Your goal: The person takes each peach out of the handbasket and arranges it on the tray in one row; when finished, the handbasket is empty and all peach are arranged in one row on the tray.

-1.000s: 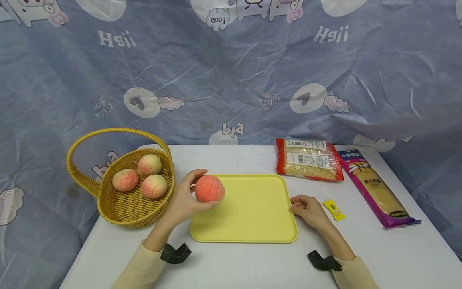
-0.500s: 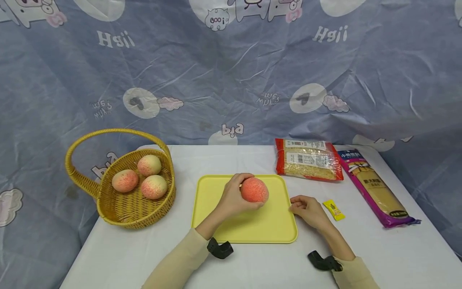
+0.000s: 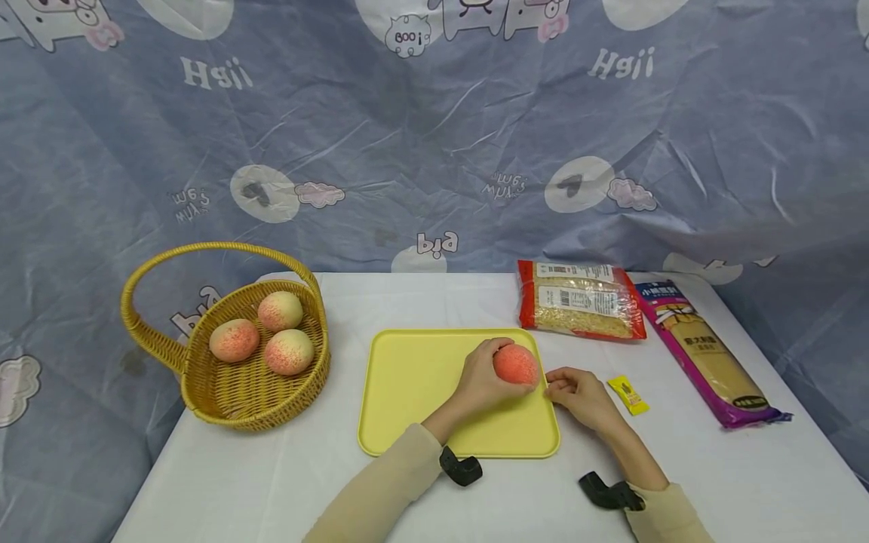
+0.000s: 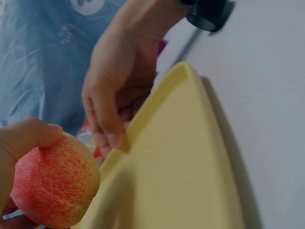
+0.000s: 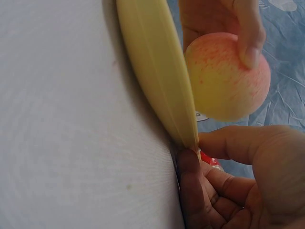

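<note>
My left hand (image 3: pixel 483 378) grips a pink and yellow peach (image 3: pixel 517 366) between thumb and fingers, over the right part of the yellow tray (image 3: pixel 407 392). In the left wrist view the peach (image 4: pixel 57 181) shows its red speckles, with the thumb across its top. My right hand (image 3: pixel 577 394) pinches the tray's right rim; in the right wrist view the thumb lies over the rim and the fingers curl beneath it. The left hand's peach (image 5: pixel 226 81) appears there just beyond the tray's edge (image 5: pixel 157 71).
A wicker basket (image 3: pixel 254 411) with three peaches (image 3: pixel 290 352) stands at the left. Behind the tray lies a red-edged bag of grain (image 3: pixel 580 299). A purple pasta packet (image 3: pixel 706 351) and a small yellow sachet (image 3: pixel 628 394) lie to the right.
My left hand has carried the peach rightward, from the tray's left side to near its right rim. The right hand has stayed at the rim, and the tray has not moved.
</note>
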The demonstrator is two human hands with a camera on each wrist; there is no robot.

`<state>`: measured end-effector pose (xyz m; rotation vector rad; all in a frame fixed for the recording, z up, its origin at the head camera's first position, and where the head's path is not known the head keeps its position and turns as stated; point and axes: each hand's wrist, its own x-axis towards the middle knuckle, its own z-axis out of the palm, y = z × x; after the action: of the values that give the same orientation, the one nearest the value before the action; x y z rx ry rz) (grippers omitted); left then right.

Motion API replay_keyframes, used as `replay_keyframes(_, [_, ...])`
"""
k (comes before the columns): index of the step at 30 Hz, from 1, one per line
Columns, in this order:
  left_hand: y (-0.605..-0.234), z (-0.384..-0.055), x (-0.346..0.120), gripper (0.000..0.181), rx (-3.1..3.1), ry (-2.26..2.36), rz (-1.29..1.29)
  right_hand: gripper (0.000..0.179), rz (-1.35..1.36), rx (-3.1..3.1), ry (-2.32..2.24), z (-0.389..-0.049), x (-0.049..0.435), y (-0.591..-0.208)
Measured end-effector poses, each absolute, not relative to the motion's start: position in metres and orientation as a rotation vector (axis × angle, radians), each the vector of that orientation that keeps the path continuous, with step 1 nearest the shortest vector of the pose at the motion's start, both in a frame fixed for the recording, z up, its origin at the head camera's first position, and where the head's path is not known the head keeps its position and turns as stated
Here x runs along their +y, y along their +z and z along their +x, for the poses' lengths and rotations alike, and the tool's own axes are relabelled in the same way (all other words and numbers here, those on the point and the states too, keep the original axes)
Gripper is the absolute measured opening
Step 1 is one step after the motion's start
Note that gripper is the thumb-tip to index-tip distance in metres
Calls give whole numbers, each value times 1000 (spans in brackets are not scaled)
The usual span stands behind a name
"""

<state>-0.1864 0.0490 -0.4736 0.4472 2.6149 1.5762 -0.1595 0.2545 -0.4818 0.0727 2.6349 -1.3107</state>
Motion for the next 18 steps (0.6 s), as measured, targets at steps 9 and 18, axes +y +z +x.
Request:
replay_keyframes(9, [-483,-184,61,73,2602,1540,413,28,46,2641,-1315,-160,255,-481])
replay_keyframes(18, [-489,-187,67,76,2573,1575,436,29,48,2653,-1297,-161,256,-482])
